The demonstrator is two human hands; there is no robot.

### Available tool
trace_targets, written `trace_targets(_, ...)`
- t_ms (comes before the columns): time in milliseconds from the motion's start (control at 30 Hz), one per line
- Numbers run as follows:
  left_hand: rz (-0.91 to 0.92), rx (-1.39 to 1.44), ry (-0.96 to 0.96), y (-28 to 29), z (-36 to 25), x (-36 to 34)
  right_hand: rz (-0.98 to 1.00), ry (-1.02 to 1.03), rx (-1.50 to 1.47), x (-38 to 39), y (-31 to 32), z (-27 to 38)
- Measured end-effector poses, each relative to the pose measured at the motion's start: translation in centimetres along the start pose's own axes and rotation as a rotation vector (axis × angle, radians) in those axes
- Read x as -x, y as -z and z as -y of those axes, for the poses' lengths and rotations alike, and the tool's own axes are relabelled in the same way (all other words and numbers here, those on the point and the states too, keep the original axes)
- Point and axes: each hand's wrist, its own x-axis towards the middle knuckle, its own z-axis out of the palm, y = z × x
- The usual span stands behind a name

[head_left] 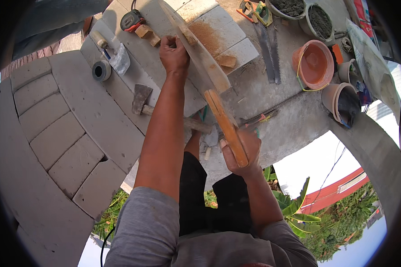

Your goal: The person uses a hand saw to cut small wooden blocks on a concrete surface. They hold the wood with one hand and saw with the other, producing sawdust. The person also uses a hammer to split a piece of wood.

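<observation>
Through the head camera I see the left hand point(174, 55) closed on the left edge of a long board point(211, 66), knuckles up, its fingertips mostly hidden from me. The right hand point(246, 150) is wrapped around a wooden bar point(226, 127), thumb on the bar's left side. The bar slants up toward the board's near end; I cannot tell whether the two touch.

The board lies over a block surface point(160, 82). Just right of the board, a wood offcut point(227, 61) sits by the near edge of some whitish blocks point(243, 48), with brown sawdust point(206, 38) scattered farther up. Left of the left hand, two wooden pieces point(146, 34) lie beside a tape measure point(131, 21).

Toward the surface's left edge I see a trowel point(120, 59), a small dark round container point(101, 70) just beside it, and nearer me a hatchet point(142, 97), its handle passing under the left forearm.

Past the right edge of the whitish blocks, saw blades point(268, 53) lie on the concrete floor point(283, 95), near a terracotta-coloured bucket point(314, 64). Beyond stand two buckets of grey mortar point(318, 23).
</observation>
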Motion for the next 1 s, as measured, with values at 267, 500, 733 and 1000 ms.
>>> trace_targets(267, 0.045, 0.036, 0.02, 0.2, 1.0, -0.3, -0.001, -0.027, 0.003, 2.7, 1.7, 0.0)
trace_targets(500, 0.024, -0.071, 0.046, 0.9, 0.8, -0.8, -0.027, -0.108, -0.049, 3.4, 1.5, 1.6)
trace_targets(733, 0.051, -0.031, -0.006, 0.2, 0.3, -0.2, -0.009, -0.08, 0.002, 0.0, 0.1, 0.2)
trace_targets(1000, 0.067, -0.07, 0.055, 1.0, -0.1, -0.4, -0.028, -0.052, 0.01, 6.7, 3.1, 2.7)
